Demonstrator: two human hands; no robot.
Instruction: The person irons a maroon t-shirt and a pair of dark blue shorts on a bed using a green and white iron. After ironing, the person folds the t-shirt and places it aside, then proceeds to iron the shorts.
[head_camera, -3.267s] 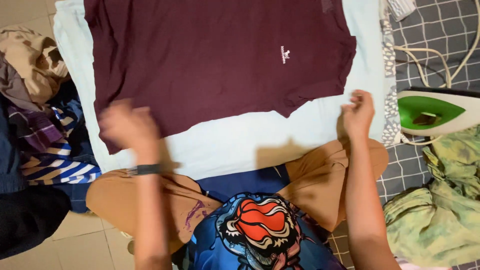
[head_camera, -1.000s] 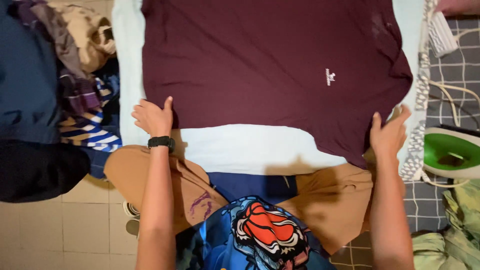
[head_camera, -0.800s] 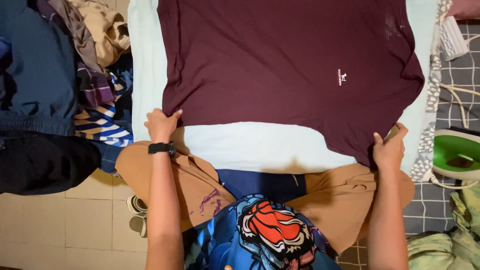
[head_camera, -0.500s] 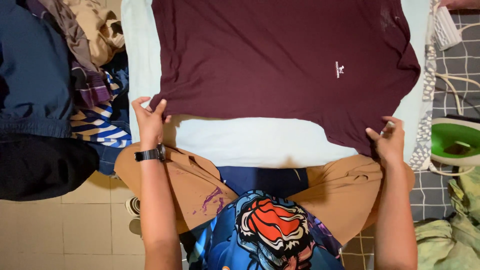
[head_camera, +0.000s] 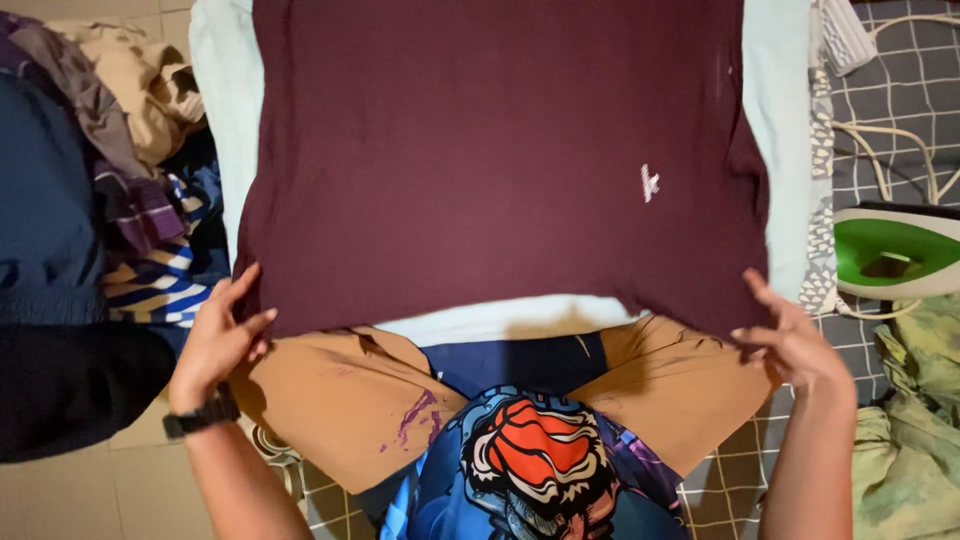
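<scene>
Underneath, pale blue ironing cloth (head_camera: 785, 120)

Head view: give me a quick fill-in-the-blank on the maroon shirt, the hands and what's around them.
1. The maroon T-shirt lies spread on a pale ____ cloth.
2. The left hand and the right hand are at the shirt's ____ corners.
3. The iron to the person's right has a white and ____ body.

Missing words: blue; near; green
</scene>
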